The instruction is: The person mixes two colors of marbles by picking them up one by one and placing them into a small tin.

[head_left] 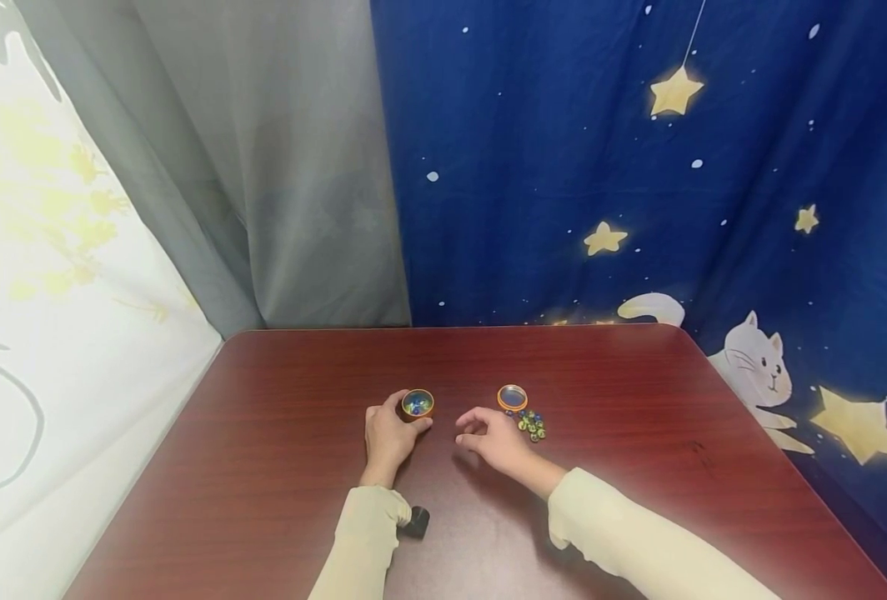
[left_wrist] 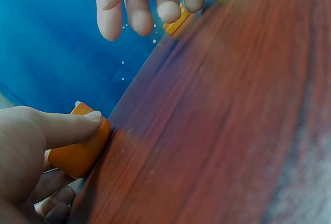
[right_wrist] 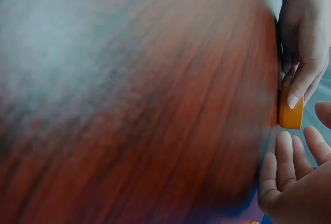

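Note:
My left hand (head_left: 388, 435) grips a small round orange tin (left_wrist: 83, 154) that stands on the table, thumb on the near side and fingers around the far side. Small shiny blue and yellow-green pieces, like marbles, lie inside it. Right of the tin hovers my right hand (head_left: 498, 440), its fingers loosely bent and apart, with nothing seen between them. Just beyond that hand lies a loose pile of the same marble-like pieces (head_left: 532, 425). A round orange-rimmed lid (head_left: 513, 409) rests behind the pile.
The reddish-brown wooden table (head_left: 301, 367) has its far edge against a grey curtain (head_left: 323, 167) and a blue star-patterned curtain (head_left: 518, 167). A black object (head_left: 417, 522) shows beside the left sleeve cuff.

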`<act>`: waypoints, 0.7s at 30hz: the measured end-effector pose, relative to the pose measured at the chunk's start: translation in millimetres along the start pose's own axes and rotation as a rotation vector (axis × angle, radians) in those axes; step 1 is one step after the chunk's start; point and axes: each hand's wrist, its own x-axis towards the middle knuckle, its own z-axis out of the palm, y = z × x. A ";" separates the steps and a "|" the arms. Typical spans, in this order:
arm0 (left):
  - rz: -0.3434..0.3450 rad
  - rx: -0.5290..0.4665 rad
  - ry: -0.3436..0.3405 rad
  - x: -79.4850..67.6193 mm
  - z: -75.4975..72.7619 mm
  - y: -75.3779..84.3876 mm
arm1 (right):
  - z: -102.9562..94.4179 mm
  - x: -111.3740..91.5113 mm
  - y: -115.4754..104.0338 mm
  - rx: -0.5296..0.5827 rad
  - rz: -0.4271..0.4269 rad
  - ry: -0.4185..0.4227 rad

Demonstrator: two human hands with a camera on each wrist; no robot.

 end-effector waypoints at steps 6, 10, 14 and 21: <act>-0.002 -0.004 -0.001 -0.2 0.0 0.7 | -4.3 -4.5 1.1 0.019 -0.004 0.019; 0.003 0.000 0.002 0.1 0.1 0.3 | -6.6 -6.2 4.7 0.044 -0.010 0.024; 0.011 0.011 0.000 0.8 0.2 -0.4 | -9.8 -7.8 7.7 0.062 -0.012 0.020; 0.006 0.013 -0.007 -0.5 0.3 0.3 | -16.8 -13.0 7.7 0.047 0.008 0.019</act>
